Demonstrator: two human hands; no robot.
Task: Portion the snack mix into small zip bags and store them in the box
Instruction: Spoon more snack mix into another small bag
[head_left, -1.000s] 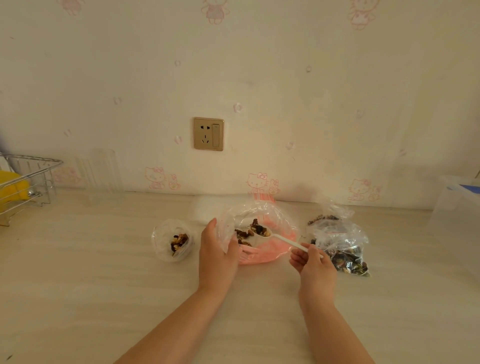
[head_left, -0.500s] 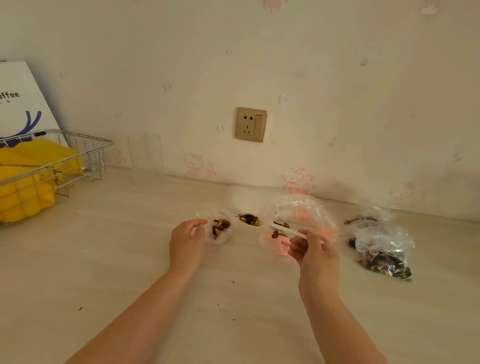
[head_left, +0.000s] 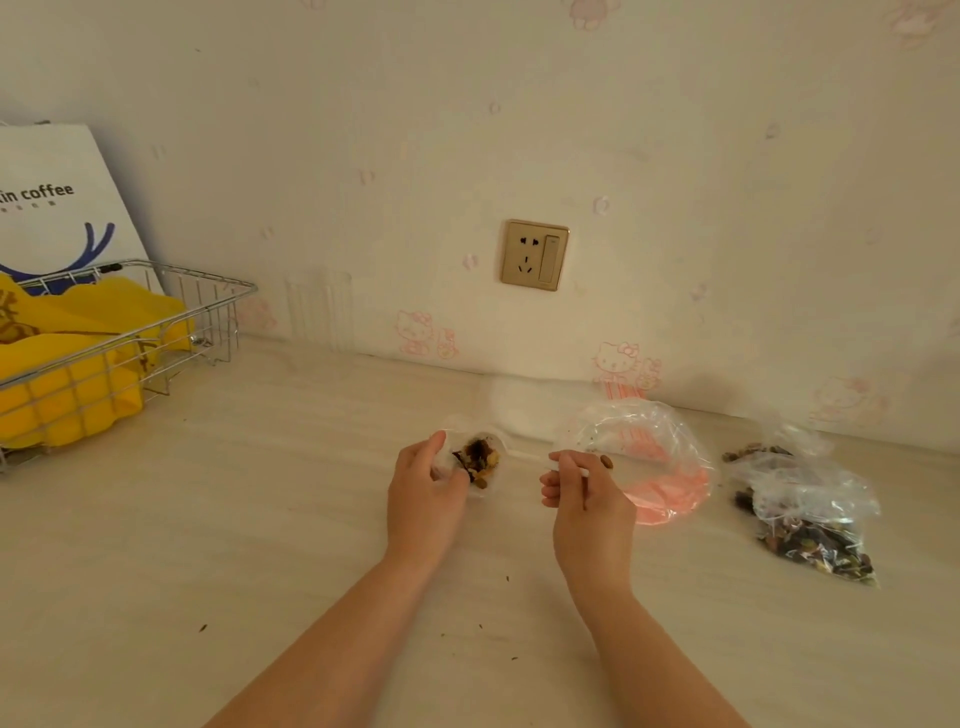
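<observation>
I am standing at the pale counter (head_left: 260, 597), in the middle of the filling step. At about 11 o'clock from me my left hand (head_left: 423, 499) is holding the small zip bag (head_left: 475, 460); my fingers are curling around its near side and keeping its mouth open upward. Some snack mix is already lying inside it. At about 1 o'clock my right hand (head_left: 584, 499) is pinching the thin white spoon (head_left: 524, 456), fingers closed narrow on the handle, and the spoon is reaching left toward the little bag.

Just beyond my right hand the big pink-bottomed bag (head_left: 670, 467) is lying open. Farther, at 2 o'clock, other bags of mix (head_left: 815, 525) are resting on the counter.

I am judging that I must go back for another spoonful, or else press this bag's zip shut. I am not seeing the storage box here.
</observation>
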